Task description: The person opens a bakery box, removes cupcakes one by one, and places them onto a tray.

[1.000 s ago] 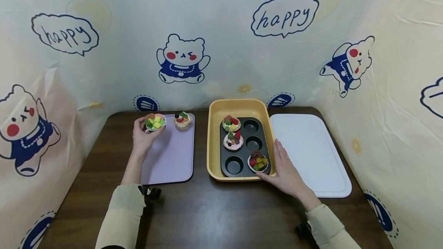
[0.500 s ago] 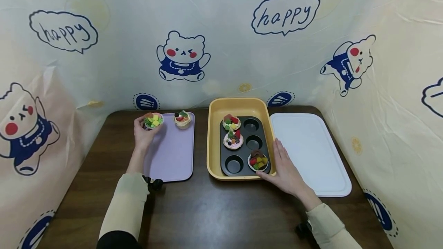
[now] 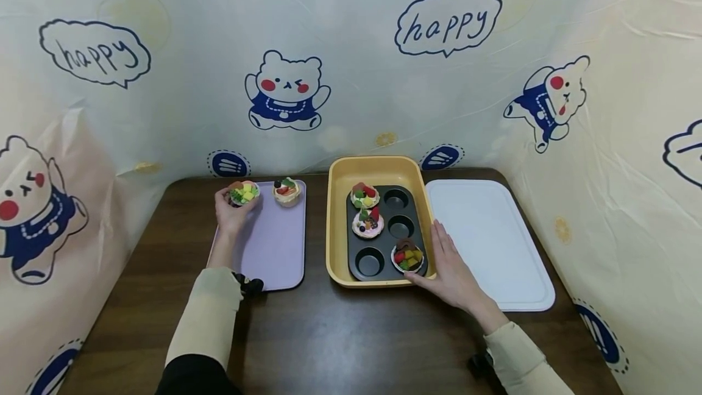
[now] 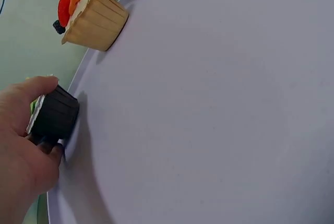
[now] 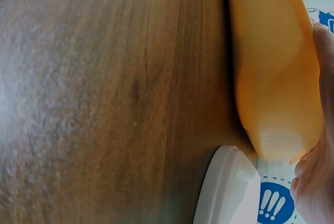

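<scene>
My left hand [image 3: 233,212] pinches a toy cupcake [image 3: 244,192] with green and yellow bits on top, at the back left of the lilac tray [image 3: 274,249]. The left wrist view shows its dark cup [image 4: 55,113] between thumb and fingers, tilted in that view; whether its base touches the tray I cannot tell. Beside it stands a second cupcake [image 3: 287,192] in a tan cup. My right hand [image 3: 452,270] rests with straight fingers along the right side of the yellow tray [image 3: 339,276], its thumb at the front corner near a chocolate-topped fruit cupcake [image 3: 407,257].
Inside the yellow tray lies a dark muffin pan [image 3: 390,264]. Two more cupcakes sit in its left column, a red-and-green one [image 3: 364,195] behind a pink one [image 3: 368,224]. A white tray [image 3: 493,242] lies to the right. Printed cloth walls stand behind and beside the table [image 3: 329,334].
My left forearm has swung a little forward and to the right, while the held cupcake stays at nearly the same spot over the lilac tray. My right hand has not moved.
</scene>
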